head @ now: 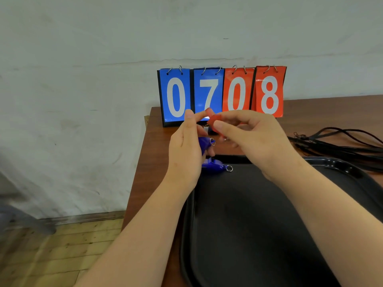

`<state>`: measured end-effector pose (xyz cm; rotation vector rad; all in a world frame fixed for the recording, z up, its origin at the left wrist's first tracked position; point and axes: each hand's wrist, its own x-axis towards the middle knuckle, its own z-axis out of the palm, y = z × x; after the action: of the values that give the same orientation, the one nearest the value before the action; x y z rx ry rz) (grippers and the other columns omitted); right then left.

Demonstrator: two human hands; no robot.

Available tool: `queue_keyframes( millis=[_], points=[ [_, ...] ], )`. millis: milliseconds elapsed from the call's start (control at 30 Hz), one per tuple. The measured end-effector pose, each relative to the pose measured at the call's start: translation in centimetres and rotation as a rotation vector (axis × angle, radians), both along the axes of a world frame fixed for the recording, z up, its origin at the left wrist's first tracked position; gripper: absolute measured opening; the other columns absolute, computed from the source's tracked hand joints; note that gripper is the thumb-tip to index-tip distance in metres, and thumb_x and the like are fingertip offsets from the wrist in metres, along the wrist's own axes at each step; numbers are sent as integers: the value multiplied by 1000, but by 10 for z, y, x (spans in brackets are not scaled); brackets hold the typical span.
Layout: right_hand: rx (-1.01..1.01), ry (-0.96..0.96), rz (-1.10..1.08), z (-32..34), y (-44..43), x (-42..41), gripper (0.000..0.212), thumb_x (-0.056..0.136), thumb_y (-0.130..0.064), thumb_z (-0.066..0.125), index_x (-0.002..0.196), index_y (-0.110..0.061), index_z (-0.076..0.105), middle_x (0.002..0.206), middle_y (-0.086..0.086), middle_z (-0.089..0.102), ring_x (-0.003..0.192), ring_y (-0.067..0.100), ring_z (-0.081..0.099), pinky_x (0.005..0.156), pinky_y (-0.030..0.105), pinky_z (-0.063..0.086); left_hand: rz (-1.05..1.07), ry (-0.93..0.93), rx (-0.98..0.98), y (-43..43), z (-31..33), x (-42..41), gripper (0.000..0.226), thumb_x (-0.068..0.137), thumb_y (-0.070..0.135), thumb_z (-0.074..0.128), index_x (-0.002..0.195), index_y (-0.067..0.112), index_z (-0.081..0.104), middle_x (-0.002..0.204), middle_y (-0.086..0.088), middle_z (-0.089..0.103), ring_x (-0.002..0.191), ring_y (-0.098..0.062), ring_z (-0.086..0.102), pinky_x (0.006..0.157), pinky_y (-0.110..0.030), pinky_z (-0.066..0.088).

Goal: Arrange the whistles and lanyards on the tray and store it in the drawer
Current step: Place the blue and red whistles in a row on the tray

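My right hand pinches a red whistle between thumb and fingers, raised above the far left corner of the black tray. My left hand holds a blue whistle in its lower fingers, its key ring showing, while its thumb and forefinger reach toward the red whistle. A second blue whistle with a metal ring lies on the tray's far left corner. Black lanyards lie in a loose bundle on the table to the right of the tray.
A flip scoreboard reading 0 7 0 8 stands at the back of the brown table against the white wall. The table's left edge drops to a wooden floor.
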<state>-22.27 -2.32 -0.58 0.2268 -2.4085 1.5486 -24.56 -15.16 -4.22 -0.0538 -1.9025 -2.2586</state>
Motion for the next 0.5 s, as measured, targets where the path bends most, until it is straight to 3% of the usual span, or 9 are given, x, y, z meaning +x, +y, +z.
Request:
queue_keyframes(
  millis=[67,167,233,333,500],
  points=[
    [43,-1,13,4,5,0,13,89,-36,66,100,-41,67,94,-18,68,92,5,63,81,24,52,53,-9,30,0,-2,-4,45,103,50,30,108,31,71,91,-14,64,68,-15,62,51,-19,53],
    [176,-52,101,10,11,2,11,87,-36,68,91,-46,64,90,-19,66,88,3,61,72,15,46,109,-57,94,-2,-4,-6,49,103,51,30,116,28,71,101,-13,65,93,-17,66,72,-29,62],
    [319,-123,163,12,14,3,11,85,-37,70,95,-41,66,89,-19,67,86,0,61,67,11,41,136,-72,132,-3,-3,-5,48,103,51,30,117,28,71,98,-14,62,98,-21,65,70,-30,63],
    [472,-214,226,10,14,2,17,83,-35,73,99,-31,70,91,-15,68,86,1,62,69,11,43,212,-114,199,-5,-2,-5,43,104,48,33,116,28,70,86,-4,54,78,-15,60,55,-20,56],
    [666,-336,279,3,9,-1,24,84,-33,73,107,-27,70,94,-12,65,87,7,60,69,14,44,263,-127,219,-6,-3,-7,36,104,49,37,103,36,70,80,0,56,56,-6,59,66,-29,54]
  ],
)
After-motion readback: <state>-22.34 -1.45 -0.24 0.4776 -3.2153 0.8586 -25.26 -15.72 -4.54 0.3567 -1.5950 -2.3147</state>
